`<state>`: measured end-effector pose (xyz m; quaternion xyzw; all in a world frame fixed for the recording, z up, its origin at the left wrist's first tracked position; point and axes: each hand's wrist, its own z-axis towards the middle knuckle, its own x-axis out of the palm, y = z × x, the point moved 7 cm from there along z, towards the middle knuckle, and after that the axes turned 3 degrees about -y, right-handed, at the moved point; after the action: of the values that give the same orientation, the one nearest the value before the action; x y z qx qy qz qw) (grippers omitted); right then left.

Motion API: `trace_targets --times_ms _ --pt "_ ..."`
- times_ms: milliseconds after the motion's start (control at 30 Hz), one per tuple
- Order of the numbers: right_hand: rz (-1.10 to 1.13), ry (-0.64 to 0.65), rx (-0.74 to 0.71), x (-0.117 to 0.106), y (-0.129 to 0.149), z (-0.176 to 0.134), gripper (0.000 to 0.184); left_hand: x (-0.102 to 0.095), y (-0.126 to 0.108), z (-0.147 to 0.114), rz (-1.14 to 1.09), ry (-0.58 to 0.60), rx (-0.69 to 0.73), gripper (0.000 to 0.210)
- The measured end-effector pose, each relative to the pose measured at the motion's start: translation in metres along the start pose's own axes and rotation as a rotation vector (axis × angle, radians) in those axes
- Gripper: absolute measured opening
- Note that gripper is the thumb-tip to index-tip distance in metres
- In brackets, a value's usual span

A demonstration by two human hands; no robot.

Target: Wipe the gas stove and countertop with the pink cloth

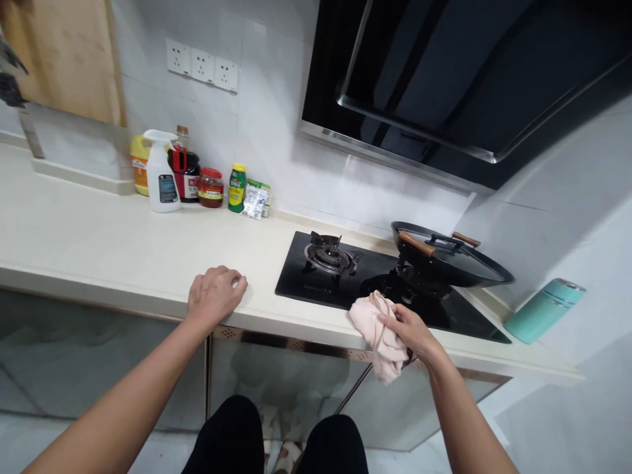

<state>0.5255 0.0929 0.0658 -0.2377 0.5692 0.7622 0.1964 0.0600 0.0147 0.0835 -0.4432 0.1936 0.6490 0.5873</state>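
Head view: right hand [411, 330], lower right of centre, clamps pink cloth [371, 320], likely wiping, next needing steady pressure; left hand [213, 294], centre-left, grip unclear.

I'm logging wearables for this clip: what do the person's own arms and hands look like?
The left forearm and right forearm are bare, without visible sleeves. Neither left hand nor right hand wears a glove; no watch or bracelet shows.

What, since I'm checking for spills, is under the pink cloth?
The pale countertop and black stove show beside the pink cloth; whatever lies directly underneath is covered, so cannot be seen.
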Motion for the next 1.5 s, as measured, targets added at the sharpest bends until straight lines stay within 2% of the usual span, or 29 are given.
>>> trace_targets --times_ms 100,233,300,367,433,500,567,667,733,800,933,1000,1067,1133,1233,1300,1367,1433,1500 --pt "0.075 0.075 0.044 -0.014 -0.010 -0.001 0.048 0.000 0.000 -0.001 0.005 -0.005 0.000 0.043" --pt "-0.032 0.054 0.031 -0.033 -0.019 0.000 0.032 0.000 0.000 -0.001 -0.007 -0.004 -0.008 0.043" --pt "-0.160 0.015 0.033 -0.044 -0.022 -0.001 0.027 0.000 0.000 -0.001 -0.014 -0.001 -0.006 0.043" --pt "-0.378 -0.042 0.054 -0.056 -0.025 -0.004 0.027 0.001 0.001 -0.001 -0.020 0.003 -0.005 0.044" --pt "-0.626 -0.138 0.046 -0.067 -0.021 -0.011 0.029 0.000 0.001 0.000 -0.030 0.003 -0.002 0.045" --pt "-0.793 -0.262 -0.040 -0.068 -0.006 -0.023 0.031 0.000 0.001 0.000 -0.037 0.000 0.001 0.044" --pt "-0.825 -0.261 -0.219 -0.048 0.012 -0.034 0.037 -0.001 0.000 0.001 -0.025 0.007 0.009 0.043" --pt "-0.835 -0.013 -0.394 0.002 0.023 -0.044 0.052 -0.001 -0.001 0.001 0.014 0.027 0.015 0.044" --pt "-0.884 0.074 -0.375 0.023 0.021 -0.042 0.076 -0.002 -0.003 0.001 0.025 0.037 0.015 0.044" --pt "-0.936 0.064 -0.341 0.031 0.019 -0.038 0.089 -0.003 -0.005 0.001 0.022 0.043 0.013 0.045" --pt "-0.976 0.052 -0.409 0.054 0.036 -0.038 0.086 -0.004 -0.003 0.003 0.015 0.050 0.020 0.046" --pt "-0.940 0.046 -0.447 0.079 0.054 -0.041 0.089 -0.001 0.000 0.005 0.029 0.070 0.033 0.045" --pt "-0.878 0.053 -0.453 0.114 0.075 -0.042 0.093 0.004 -0.001 0.008 0.048 0.103 0.047 0.044" --pt "-0.806 0.086 -0.444 0.152 0.097 -0.043 0.095 0.012 -0.013 0.011 0.027 0.141 0.079 0.042" --pt "-0.692 0.081 -0.542 0.190 0.130 -0.050 0.088 0.024 -0.060 0.011 -0.161 0.188 0.210 0.040" --pt "-0.633 0.041 -0.664 0.194 0.143 -0.057 0.084 0.029 -0.098 0.007 -0.323 0.200 0.291 0.038" --pt "-0.616 0.037 -0.746 0.185 0.142 -0.062 0.078 0.033 -0.124 0.004 -0.425 0.193 0.312 0.038" --pt "-0.633 0.071 -0.759 0.169 0.130 -0.062 0.074 0.036 -0.134 0.004 -0.446 0.175 0.295 0.037" --pt "-0.655 0.083 -0.727 0.149 0.113 -0.058 0.076 0.037 -0.133 0.004 -0.444 0.147 0.287 0.036"
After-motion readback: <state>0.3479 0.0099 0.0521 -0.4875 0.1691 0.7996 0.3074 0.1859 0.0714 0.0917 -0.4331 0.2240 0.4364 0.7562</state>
